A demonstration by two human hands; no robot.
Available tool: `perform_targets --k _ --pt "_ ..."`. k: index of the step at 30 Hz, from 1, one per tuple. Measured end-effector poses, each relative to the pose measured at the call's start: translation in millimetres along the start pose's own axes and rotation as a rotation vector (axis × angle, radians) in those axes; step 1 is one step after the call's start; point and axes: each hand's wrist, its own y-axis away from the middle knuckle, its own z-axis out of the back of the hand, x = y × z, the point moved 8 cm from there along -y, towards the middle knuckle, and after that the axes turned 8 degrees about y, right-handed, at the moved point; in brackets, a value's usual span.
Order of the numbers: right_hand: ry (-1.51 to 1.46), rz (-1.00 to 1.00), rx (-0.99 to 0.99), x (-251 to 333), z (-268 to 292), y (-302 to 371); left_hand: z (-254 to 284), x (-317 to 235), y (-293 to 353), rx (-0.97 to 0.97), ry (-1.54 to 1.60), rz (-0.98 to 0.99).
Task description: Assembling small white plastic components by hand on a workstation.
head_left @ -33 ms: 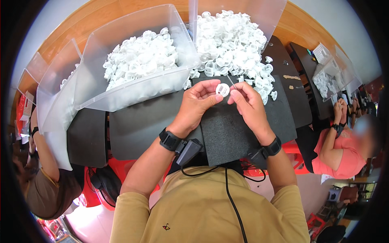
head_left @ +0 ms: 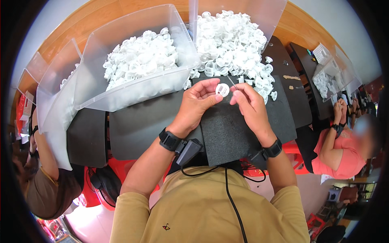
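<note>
Between the thumb and fingers of my left hand [head_left: 200, 100] is a round white plastic part [head_left: 222, 90], its flat face turned up and marked with small dark slots. My right hand [head_left: 249, 101] pinches a thin, grey, metal-looking rod-like tool [head_left: 232, 82], whose tip points up and away to the left. A small gap lies between my right fingertips and the part. Both hands are over a dark grey foam mat [head_left: 227, 133]. Just beyond them spreads a heap of similar white plastic parts [head_left: 231, 40].
A clear plastic bin [head_left: 133, 91] full of white parts stands to the left. Another clear bin [head_left: 265, 10] lies behind the heap. Dark tables [head_left: 150, 125] run across. Co-workers sit at left and at right, one in a pink shirt [head_left: 344, 152]. Cables [head_left: 229, 194] hang from my wrist devices.
My right hand has shifted very slightly to the right, away from the white part. The left hand stays where it was.
</note>
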Motion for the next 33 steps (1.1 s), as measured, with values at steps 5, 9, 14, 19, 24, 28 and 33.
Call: perform_targets --k 5,9,14,19,24,28,33 --pt "0.301 0.134 -0.016 16 8 21 0 3 1 0.032 0.026 0.050" --pt "0.469 0.276 -0.094 28 13 31 -3 5 1 0.042 0.059 0.098" --pt "0.573 0.291 -0.089 37 13 35 -2 5 2 0.020 0.110 0.121" --pt "0.621 0.272 -0.061 40 12 36 -1 4 1 0.024 0.094 0.100" --pt "0.635 0.315 -0.101 41 11 36 -4 2 1 0.034 0.077 0.072" --pt "0.671 0.327 -0.117 45 12 37 -4 1 2 0.015 0.118 0.062" --pt "0.675 0.273 -0.090 45 10 37 -4 0 2 0.015 0.117 0.059"
